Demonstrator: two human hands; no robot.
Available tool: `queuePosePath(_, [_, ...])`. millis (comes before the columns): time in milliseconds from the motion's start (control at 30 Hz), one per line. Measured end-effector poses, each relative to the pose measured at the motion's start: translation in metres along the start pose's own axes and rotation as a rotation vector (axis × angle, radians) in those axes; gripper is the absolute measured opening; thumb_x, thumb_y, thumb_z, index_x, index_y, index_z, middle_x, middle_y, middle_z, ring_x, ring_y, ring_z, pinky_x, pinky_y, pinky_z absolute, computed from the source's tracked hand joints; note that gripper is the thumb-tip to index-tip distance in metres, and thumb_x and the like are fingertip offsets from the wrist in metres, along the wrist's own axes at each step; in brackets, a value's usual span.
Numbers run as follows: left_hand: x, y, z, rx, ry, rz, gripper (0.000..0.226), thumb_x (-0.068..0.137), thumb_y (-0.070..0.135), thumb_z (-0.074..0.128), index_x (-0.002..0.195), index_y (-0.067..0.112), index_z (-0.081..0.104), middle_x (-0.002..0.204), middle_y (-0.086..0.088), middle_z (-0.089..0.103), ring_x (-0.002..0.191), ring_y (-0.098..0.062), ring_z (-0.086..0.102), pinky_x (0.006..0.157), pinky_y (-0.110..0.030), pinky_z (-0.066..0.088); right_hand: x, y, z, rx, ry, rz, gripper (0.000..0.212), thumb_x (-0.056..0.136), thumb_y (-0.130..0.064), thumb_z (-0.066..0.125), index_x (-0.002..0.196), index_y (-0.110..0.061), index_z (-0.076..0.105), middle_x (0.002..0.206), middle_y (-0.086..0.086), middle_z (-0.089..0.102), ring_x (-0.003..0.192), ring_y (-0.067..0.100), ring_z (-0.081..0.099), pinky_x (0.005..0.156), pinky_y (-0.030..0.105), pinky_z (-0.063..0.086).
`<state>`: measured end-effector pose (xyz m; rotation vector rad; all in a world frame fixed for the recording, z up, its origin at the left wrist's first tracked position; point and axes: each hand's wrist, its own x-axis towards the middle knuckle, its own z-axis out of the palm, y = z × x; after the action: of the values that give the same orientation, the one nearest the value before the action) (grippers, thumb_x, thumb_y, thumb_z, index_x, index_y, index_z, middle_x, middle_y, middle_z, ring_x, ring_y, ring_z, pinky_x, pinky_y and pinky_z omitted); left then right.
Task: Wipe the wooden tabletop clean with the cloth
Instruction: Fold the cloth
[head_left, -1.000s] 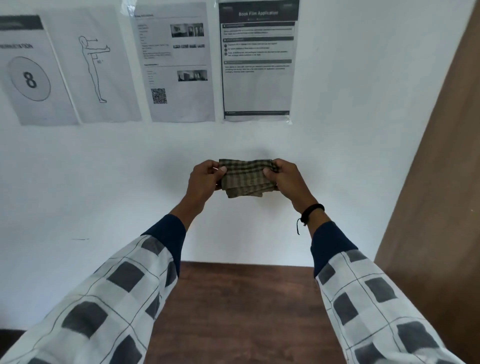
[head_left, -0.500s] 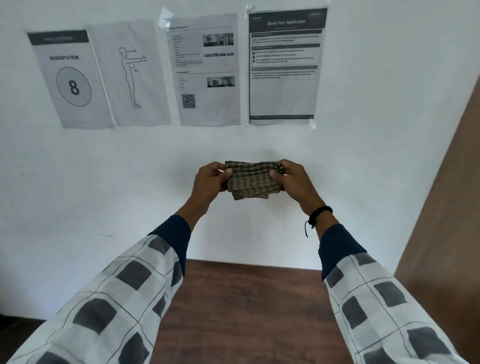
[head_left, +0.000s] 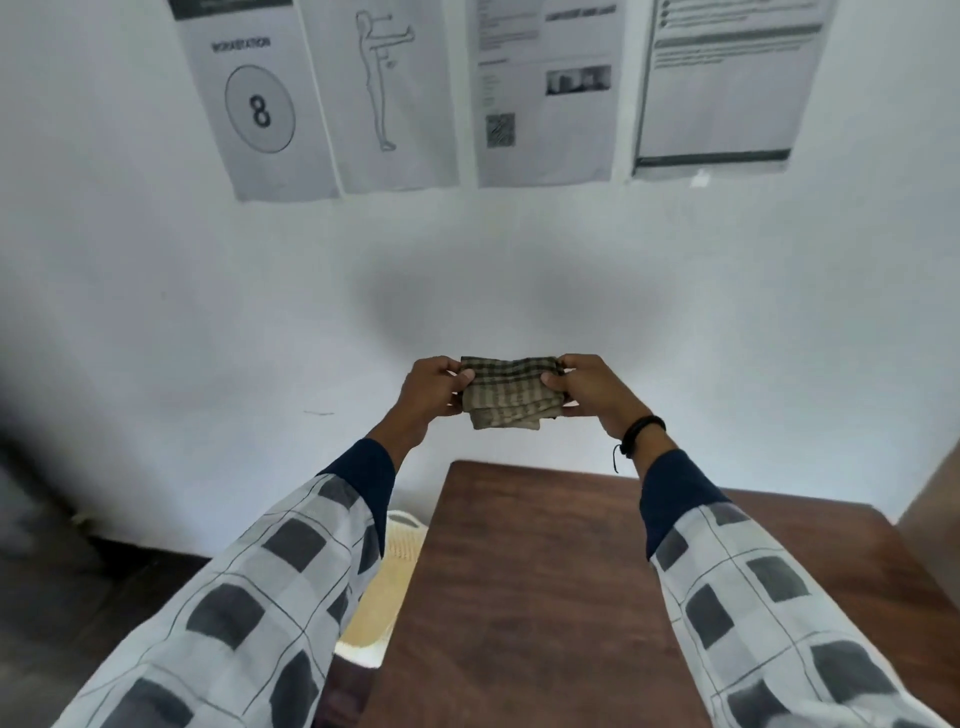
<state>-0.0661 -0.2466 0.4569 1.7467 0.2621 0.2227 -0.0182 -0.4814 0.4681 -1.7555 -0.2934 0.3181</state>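
Note:
A folded olive-green checked cloth (head_left: 511, 392) is held up in the air in front of the white wall. My left hand (head_left: 431, 388) pinches its left edge and my right hand (head_left: 589, 389) pinches its right edge. The cloth hangs above the far edge of the dark brown wooden tabletop (head_left: 535, 587), not touching it. A black band sits on my right wrist.
Several printed sheets (head_left: 543, 93) are taped to the wall above. A cream-coloured woven seat (head_left: 387, 587) stands just left of the table. A brown wooden panel (head_left: 935, 499) rises at the right edge. Dark floor lies at the lower left.
The view has tilted downward, showing more of the tabletop and the seat beside it. Both hands keep holding the folded cloth the same way.

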Motion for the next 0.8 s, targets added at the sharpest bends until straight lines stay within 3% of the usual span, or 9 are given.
queuePosePath(167, [-0.007, -0.051, -0.045, 0.043, 0.059, -0.114, 0.012, 0.095, 0.016, 0.069, 0.094, 0.005, 0.064, 0.084, -0.012, 0.068, 0.063, -0.021, 0.062, 0.062, -0.031, 0.057, 0.020, 0.038, 0.066, 0.036, -0.086, 0.126, 0.019, 0.100, -0.018, 0.062, 0.115, -0.009, 0.066, 0.107, 0.006, 0.073, 0.091, 0.019, 0.069, 0.074, 0.032, 0.057])
queuePosePath(367, [-0.015, -0.108, -0.087, 0.102, 0.169, -0.269, 0.013, 0.093, 0.016, 0.071, 0.094, 0.003, 0.067, 0.084, -0.014, 0.072, 0.067, -0.025, 0.069, 0.063, -0.035, 0.062, 0.053, 0.079, 0.129, 0.022, -0.203, 0.207, 0.019, 0.099, -0.020, 0.063, 0.115, -0.010, 0.066, 0.112, 0.007, 0.072, 0.097, 0.021, 0.070, 0.076, 0.034, 0.059])
queuePosePath(500, [-0.022, -0.145, -0.109, 0.125, 0.216, -0.368, 0.016, 0.094, 0.019, 0.070, 0.100, 0.004, 0.068, 0.086, -0.014, 0.074, 0.064, -0.021, 0.073, 0.055, -0.028, 0.057, 0.071, 0.105, 0.169, -0.013, -0.317, 0.281, 0.018, 0.100, -0.017, 0.061, 0.115, -0.007, 0.064, 0.113, 0.009, 0.070, 0.100, 0.022, 0.069, 0.075, 0.034, 0.060])
queuePosePath(600, [-0.020, -0.175, -0.128, 0.205, 0.255, -0.431, 0.011, 0.093, 0.019, 0.071, 0.094, 0.008, 0.068, 0.083, -0.012, 0.073, 0.064, -0.024, 0.072, 0.060, -0.032, 0.061, 0.077, 0.131, 0.201, -0.021, -0.381, 0.363, 0.018, 0.100, -0.013, 0.060, 0.115, -0.003, 0.061, 0.117, 0.012, 0.067, 0.103, 0.026, 0.068, 0.075, 0.038, 0.062])
queuePosePath(700, [-0.008, -0.196, -0.147, 0.281, 0.265, -0.484, 0.006, 0.092, 0.018, 0.072, 0.089, 0.013, 0.070, 0.090, -0.016, 0.074, 0.080, -0.033, 0.074, 0.071, -0.042, 0.063, 0.082, 0.157, 0.231, -0.004, -0.408, 0.420, 0.023, 0.099, -0.012, 0.061, 0.120, -0.002, 0.059, 0.122, 0.012, 0.063, 0.107, 0.028, 0.065, 0.075, 0.040, 0.063])
queuePosePath(800, [0.012, -0.219, -0.161, 0.349, 0.246, -0.514, 0.004, 0.092, 0.018, 0.072, 0.090, 0.015, 0.072, 0.094, -0.013, 0.073, 0.085, -0.032, 0.073, 0.073, -0.040, 0.063, 0.087, 0.179, 0.260, 0.018, -0.372, 0.479, 0.023, 0.099, -0.013, 0.060, 0.120, -0.004, 0.060, 0.116, 0.011, 0.065, 0.099, 0.026, 0.067, 0.070, 0.036, 0.062])
